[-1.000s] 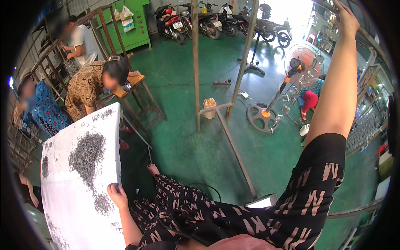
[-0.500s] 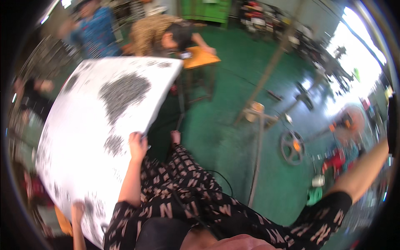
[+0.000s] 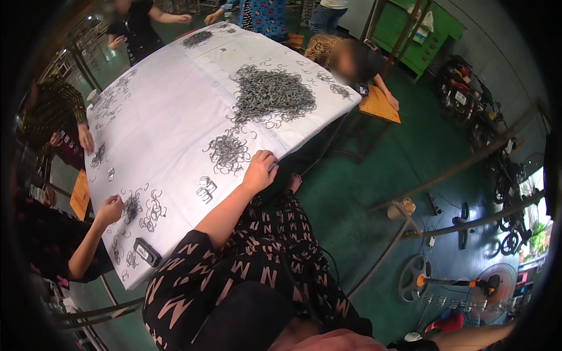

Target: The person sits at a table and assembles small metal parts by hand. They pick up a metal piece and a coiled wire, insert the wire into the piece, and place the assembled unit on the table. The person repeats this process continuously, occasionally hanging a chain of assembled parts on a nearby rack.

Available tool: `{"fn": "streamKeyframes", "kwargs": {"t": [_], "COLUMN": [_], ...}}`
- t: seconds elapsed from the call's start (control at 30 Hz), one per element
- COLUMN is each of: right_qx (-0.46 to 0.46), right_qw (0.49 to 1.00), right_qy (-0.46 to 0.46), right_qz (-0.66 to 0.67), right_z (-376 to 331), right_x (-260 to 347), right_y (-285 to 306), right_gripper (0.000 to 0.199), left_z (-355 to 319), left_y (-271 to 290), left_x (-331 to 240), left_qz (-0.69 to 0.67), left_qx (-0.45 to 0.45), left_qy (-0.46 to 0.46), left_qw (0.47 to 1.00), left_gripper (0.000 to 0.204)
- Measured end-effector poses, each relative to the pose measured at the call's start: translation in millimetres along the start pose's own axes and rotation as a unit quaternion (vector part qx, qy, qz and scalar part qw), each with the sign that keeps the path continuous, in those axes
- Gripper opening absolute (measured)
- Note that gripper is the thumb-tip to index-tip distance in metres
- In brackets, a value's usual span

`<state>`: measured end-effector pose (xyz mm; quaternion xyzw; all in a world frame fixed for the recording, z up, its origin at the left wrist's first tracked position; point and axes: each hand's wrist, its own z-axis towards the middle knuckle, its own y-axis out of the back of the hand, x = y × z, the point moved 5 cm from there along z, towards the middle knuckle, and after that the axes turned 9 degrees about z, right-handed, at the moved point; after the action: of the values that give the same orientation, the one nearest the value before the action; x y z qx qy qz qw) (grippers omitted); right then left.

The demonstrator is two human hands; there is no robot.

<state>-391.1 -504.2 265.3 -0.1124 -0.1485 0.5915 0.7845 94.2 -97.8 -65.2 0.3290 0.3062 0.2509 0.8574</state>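
Observation:
My left hand point(image 3: 260, 171) rests at the near right edge of a white-covered table point(image 3: 170, 99), its fingers curled inward. A small dark bit shows by the fingertips, but I cannot make out what it is. Just left of this hand lies a small pile of curved grey metal pieces point(image 3: 228, 153), like open rings or hooks. Beyond it spreads a much larger heap of the same pieces point(image 3: 274, 96). A few neatly grouped pieces point(image 3: 205, 189) lie beside my forearm. My right forearm point(image 3: 471, 338) reaches out at the lower right; its hand is outside the picture.
A co-worker's hand point(image 3: 110, 209) is over another small pile, near a black rectangular case point(image 3: 147, 252). Several people surround the table; one leans by a wooden stool point(image 3: 379, 109). On the green floor stand a fan point(image 3: 494, 286), a bucket point(image 3: 401, 209), metal bars and motorbikes point(image 3: 462, 93).
My view has swung to the right and the blur has cleared. My left hand stays at the table edge, still curled. My right arm now shows lower in the picture.

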Motion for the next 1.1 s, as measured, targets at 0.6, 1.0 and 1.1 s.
{"fn": "streamKeyframes", "kwargs": {"t": [0.6, 1.0, 1.1], "right_qx": [0.145, 0.055, -0.025], "right_qw": [0.986, 0.997, 0.998], "right_qy": [-0.086, -0.043, 0.005], "right_qz": [0.022, 0.039, 0.055], "right_z": [-167.0, -104.7, -64.5], "right_x": [58.2, 23.7, 12.1], "right_y": [32.3, 64.7, 69.6], "right_gripper": [0.023, 0.023, 0.023], "left_z": [2.5, -6.0, -17.6], "left_y": [-5.3, 12.8, 47.6], "left_x": [-1.7, -1.4, -4.5], "left_qz": [-0.027, -0.071, -0.022], "left_qx": [-0.004, -0.018, -0.033], "left_qy": [0.005, 0.022, 0.042], "left_qw": [1.000, 0.997, 0.998], "left_gripper": [0.017, 0.014, 0.015]}}
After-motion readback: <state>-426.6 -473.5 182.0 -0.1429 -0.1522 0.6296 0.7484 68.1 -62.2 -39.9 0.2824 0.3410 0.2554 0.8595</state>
